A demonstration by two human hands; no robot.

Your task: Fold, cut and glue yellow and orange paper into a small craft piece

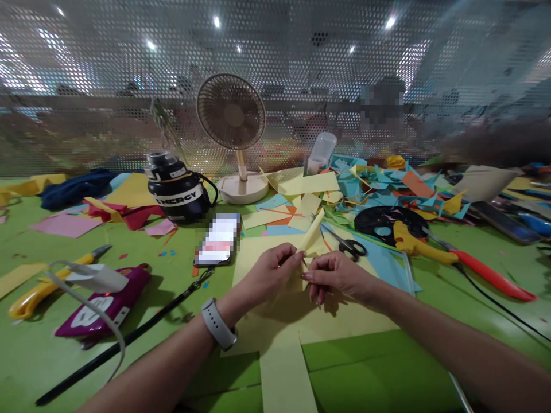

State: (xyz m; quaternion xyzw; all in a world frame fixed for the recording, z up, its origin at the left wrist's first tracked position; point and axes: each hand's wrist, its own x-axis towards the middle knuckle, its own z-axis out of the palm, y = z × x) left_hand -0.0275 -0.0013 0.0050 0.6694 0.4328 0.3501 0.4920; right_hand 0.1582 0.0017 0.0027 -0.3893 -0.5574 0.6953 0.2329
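Just over a pale yellow sheet (344, 324) on the green table, my left hand (275, 267) pinches a folded piece of yellow paper (313, 230) that sticks up past the fingertips. My right hand (329, 275) is closed in a pinch at the lower end of the same paper, its other fingers curled beneath. The fingertips of both hands nearly meet, and they partly hide the fold. Black-handled scissors (353, 248) lie close beyond my right hand. A yellow paper strip (287, 376) runs toward me from under the sheet.
A phone (218, 240), black bottle (179, 192) and fan (232, 115) stand or lie beyond my left hand. Paper scraps (374, 183) pile up behind. To the right are a black round tray (370, 221) and a yellow-and-red tool (493, 274); leftward, a purple packet (131, 292) and yellow-handled tool (55, 281).
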